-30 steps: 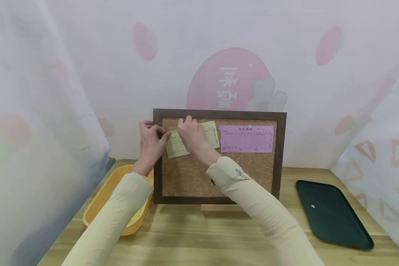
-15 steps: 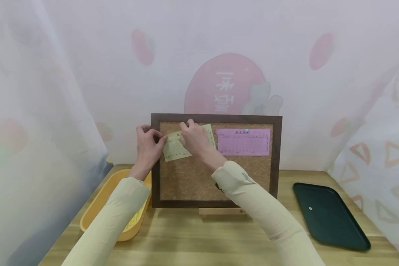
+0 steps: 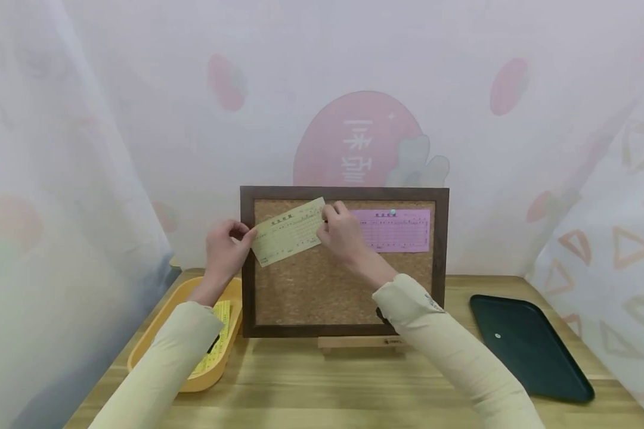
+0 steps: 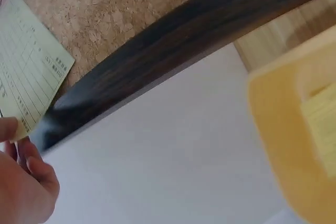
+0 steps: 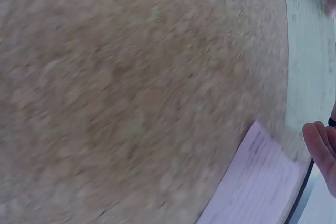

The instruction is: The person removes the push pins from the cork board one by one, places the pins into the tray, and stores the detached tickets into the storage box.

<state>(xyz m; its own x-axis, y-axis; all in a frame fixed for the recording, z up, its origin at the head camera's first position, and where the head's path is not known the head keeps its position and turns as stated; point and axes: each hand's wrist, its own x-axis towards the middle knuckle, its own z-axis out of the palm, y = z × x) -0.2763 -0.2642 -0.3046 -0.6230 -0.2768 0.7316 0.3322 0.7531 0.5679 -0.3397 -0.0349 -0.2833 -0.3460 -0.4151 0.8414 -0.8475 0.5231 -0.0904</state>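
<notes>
Left hand (image 3: 226, 250) pinches tilted pale-yellow printed slip (image 3: 287, 233) by its left end; right hand (image 3: 344, 233), opposite end, pinches small black object (image 5: 332, 122) (partly cropped). Framed corkboard (image 3: 311, 292) behind.

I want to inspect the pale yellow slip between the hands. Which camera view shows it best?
The head view: the pale yellow slip shows nearly whole, printed side visible. The left wrist view shows only one end, pinched by the left hand; the right wrist view, a blurred part.
</notes>
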